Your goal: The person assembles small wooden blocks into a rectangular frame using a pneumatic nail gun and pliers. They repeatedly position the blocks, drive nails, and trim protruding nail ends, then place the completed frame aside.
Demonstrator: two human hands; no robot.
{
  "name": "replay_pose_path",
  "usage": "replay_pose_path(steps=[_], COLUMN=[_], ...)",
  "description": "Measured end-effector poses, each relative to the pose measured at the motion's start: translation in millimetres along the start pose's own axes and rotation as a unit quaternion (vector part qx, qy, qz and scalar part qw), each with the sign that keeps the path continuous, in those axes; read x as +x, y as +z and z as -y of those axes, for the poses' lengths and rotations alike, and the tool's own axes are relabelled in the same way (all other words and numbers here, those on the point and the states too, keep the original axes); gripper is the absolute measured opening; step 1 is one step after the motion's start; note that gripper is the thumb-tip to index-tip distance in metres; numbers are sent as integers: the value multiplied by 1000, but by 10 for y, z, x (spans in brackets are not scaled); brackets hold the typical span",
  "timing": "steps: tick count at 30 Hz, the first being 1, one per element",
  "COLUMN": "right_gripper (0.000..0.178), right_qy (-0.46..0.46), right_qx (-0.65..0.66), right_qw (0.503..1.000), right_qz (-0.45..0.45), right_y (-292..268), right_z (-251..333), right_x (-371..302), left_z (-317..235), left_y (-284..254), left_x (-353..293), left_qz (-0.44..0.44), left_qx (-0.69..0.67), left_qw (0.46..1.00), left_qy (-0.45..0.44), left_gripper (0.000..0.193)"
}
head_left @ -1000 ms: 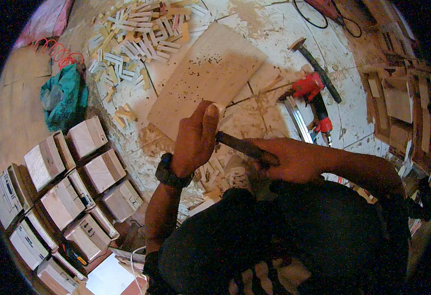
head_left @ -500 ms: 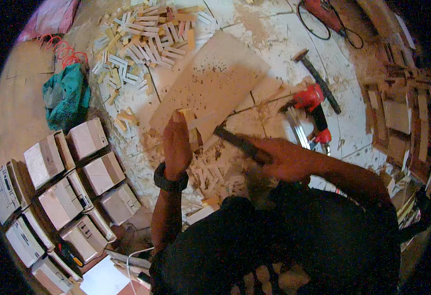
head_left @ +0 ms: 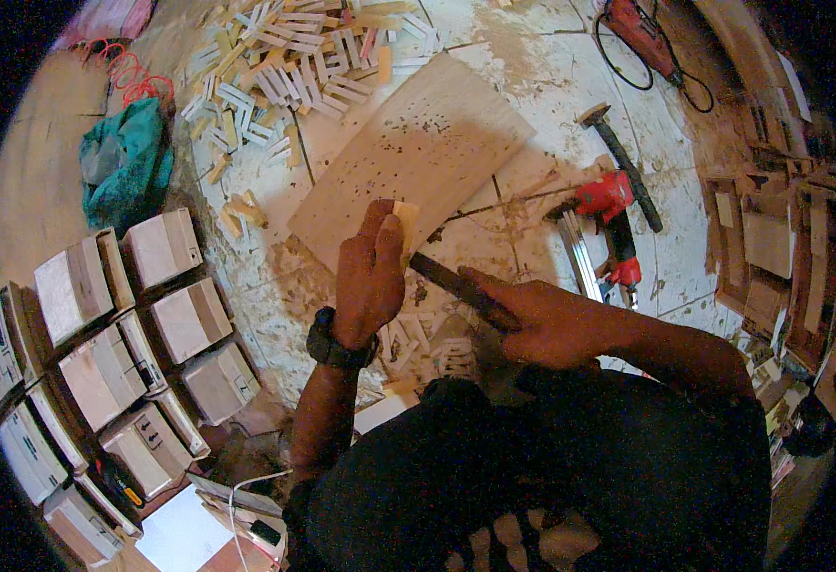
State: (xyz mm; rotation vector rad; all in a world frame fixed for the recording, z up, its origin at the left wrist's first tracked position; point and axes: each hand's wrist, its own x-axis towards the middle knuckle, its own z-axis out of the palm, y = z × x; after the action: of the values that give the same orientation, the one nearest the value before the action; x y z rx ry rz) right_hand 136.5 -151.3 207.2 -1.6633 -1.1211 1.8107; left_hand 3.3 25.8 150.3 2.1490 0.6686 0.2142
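Observation:
My left hand, with a black watch at the wrist, is closed on a small pale wood piece at the near edge of a flat wooden board. The fingers cover most of that piece. In my right hand is a dark, narrow bar-shaped tool, whose exact kind I cannot make out. Its far end lies right beside my left fingers, close to the wood piece. Dark specks are scattered over the board, which lies on the dusty tiled floor.
Many small wood strips are heaped at the far left. Right of the board lie a hammer and a red-and-black nail gun; a red corded tool is farther back. Box-like wooden pieces stand in rows at left, near a green bag.
My left hand has moved right and its fingers have closed over the small wood piece, nearer the dark tool. The right hand has shifted only slightly.

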Motion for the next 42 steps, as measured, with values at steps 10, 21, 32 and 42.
replay_pose_path(steps=[10, 21, 32, 42], right_gripper=[66, 58, 63, 73], right_qy=[-124, -63, -92, 42], right_qx=[-82, -114, -121, -244], right_qw=[984, 989, 981, 966], right_qz=[-95, -73, -121, -71], right_y=[67, 171, 90, 305], right_z=[-82, -113, -340, -889], right_x=[46, -9, -83, 324], left_z=[-86, 0, 462, 321], left_y=[-7, -85, -375, -253], left_x=[12, -217, -459, -300], left_qz=[19, 97, -128, -4], left_qx=[33, 92, 121, -477], left_qw=[999, 991, 983, 830], left_qy=[18, 8, 60, -290], left_gripper=[32, 30, 27, 49])
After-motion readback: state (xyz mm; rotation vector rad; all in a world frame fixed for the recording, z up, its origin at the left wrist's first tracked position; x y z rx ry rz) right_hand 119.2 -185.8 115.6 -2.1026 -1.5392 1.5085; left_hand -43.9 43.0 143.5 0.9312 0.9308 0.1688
